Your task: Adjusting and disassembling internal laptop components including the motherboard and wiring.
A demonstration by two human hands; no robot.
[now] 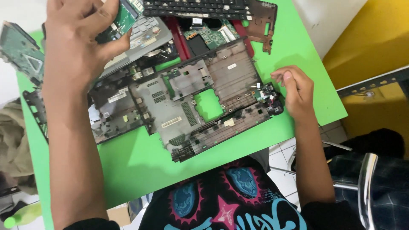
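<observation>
Fingers (pixel 91 19) of the left hand (pixel 79 38) curl closed around a small green circuit board (pixel 123 17), pinching it by its edges above the far left of the counter (pixel 140 166). It looks light, thin, stiff and fragile, best gripped by the bare rim, away from the components. The right hand (pixel 296 91) holds nothing; its fingertips (pixel 279 76) are loosely bent and gathered, hovering just beside a small black-and-green connector part (pixel 268 96) at the right end of a stripped laptop base (pixel 191 102). That grey plastic shell lies flat and slanted on the green counter. Beyond it lie a keyboard (pixel 196 7), a red frame (pixel 260 21) and another circuit board (pixel 19 51) at the left edge.
</observation>
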